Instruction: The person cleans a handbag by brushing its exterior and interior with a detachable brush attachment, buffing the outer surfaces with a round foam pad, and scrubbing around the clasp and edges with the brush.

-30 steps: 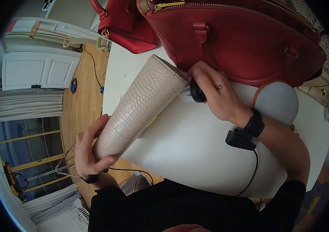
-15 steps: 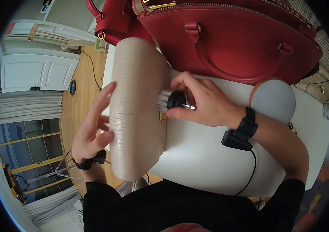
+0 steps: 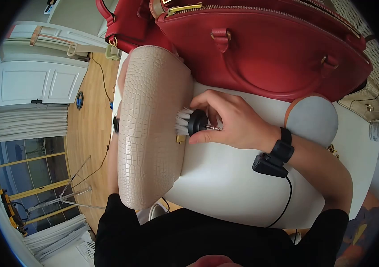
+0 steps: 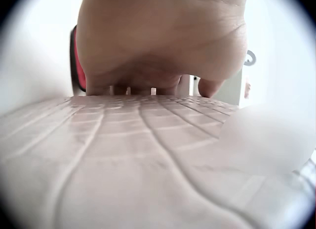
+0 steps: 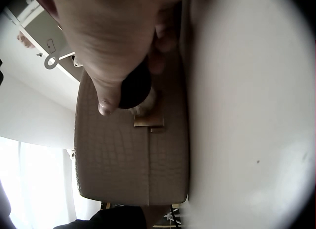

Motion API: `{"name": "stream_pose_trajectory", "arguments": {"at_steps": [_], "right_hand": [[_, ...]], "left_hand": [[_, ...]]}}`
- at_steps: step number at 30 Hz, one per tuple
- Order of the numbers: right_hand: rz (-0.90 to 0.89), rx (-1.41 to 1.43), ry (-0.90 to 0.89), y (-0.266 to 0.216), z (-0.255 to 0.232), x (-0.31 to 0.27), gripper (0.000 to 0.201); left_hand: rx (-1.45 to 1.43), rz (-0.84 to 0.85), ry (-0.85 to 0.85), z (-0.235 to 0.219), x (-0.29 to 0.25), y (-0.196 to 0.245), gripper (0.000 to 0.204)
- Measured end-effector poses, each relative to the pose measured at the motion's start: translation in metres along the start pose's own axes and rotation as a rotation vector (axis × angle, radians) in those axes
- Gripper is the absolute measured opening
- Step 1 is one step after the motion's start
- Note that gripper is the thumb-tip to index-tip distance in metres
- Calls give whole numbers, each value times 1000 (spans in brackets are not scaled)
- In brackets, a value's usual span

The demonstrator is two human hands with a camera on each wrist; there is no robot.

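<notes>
A pale beige handbag (image 3: 149,129) with a crocodile-embossed surface stands on the white table (image 3: 234,178), its front turned to the right. My right hand (image 3: 238,118) grips a round black brush (image 3: 198,122) with white bristles and a metal shank. Those bristles meet the front panel just beside the gold clasp (image 5: 148,119). Behind the bag, mostly hidden in the head view, is my left hand (image 4: 163,41). In the left wrist view its palm rests on the embossed surface, with the fingers reaching away along it.
A large red handbag (image 3: 260,58) and a smaller red bag (image 3: 131,26) stand at the back. To the right are a grey round pad (image 3: 313,119) with an orange edge, a gold-toned bag (image 3: 367,101) and a jar (image 3: 378,131). A cable (image 3: 287,200) trails from my right wrist.
The bag has turned from slanted to upright in view, its front facing right. My left hand has gone from its near end to behind it. My right hand has brought the brush against the front.
</notes>
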State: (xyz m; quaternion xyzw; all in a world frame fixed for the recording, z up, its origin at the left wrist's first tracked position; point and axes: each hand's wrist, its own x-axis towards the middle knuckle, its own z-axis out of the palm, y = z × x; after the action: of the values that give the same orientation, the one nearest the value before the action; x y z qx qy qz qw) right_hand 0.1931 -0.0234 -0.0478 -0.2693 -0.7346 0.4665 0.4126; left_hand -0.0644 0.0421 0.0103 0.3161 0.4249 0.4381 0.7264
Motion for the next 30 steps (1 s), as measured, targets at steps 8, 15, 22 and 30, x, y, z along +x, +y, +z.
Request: {"name": "stream_pose_trajectory", "arguments": {"at_steps": [8, 15, 22, 30], "right_hand": [[3, -78, 19, 2, 1, 2, 58], [105, -52, 28, 2, 3, 2, 52], [15, -145, 81, -2, 0, 7, 47], [13, -47, 142, 3, 5, 5, 56]], "left_hand": [[-198, -5, -643, -40, 6, -19, 58], [-381, 53, -1099, -53, 92, -52, 57], [30, 150, -520, -35, 54, -46, 60], [29, 274, -840, -29, 69, -42, 56]]}}
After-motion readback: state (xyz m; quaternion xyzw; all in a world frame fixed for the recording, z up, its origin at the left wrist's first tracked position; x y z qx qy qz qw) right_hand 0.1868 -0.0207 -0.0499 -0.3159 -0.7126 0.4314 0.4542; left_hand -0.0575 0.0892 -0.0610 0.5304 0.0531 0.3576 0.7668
